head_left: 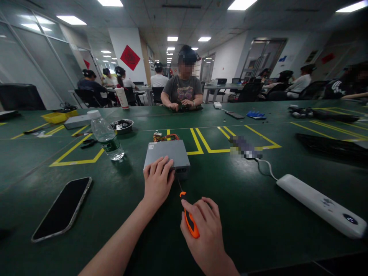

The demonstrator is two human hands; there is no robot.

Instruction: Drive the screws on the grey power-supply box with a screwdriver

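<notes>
A grey metal computer power supply (163, 150) lies on the green table in front of me, its bundle of coloured wires (166, 137) at the far side. My left hand (158, 176) grips its near left part, fingers over the top and thumb at the front face. In my right hand (202, 226) is a screwdriver (191, 221) with an orange and black handle, held between thumb and fingers. Its thin shaft points up at the near face of the power supply, below the socket. Whether the tip sits in a screw cannot be made out.
Left of the power supply stand a water bottle (107, 138) and a metal bowl (123, 126) of small parts; a phone (63, 209) lies nearer. At right is a white power strip (319, 203) with a cable. Across the table sits a person (184, 86).
</notes>
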